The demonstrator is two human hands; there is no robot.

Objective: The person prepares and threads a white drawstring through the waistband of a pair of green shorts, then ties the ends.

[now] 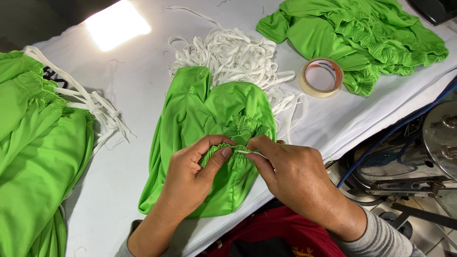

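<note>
Green stretch-fabric garment with a gathered elastic waistband lies at the near edge of your white-covered bench, its lower part hanging over that edge. Larger piles of the same bright green fabric sit at the left edge and at the far right corner. Between them, at the far middle, a tangled heap of white flat elastic strips touches the garment's top. A roll of beige adhesive tape rests near the right pile. Your left hand pinches the ruffled waistband between thumb and fingers. Your right hand grips the waistband just beside it, fingertips closed on a thin white elastic end.
</note>
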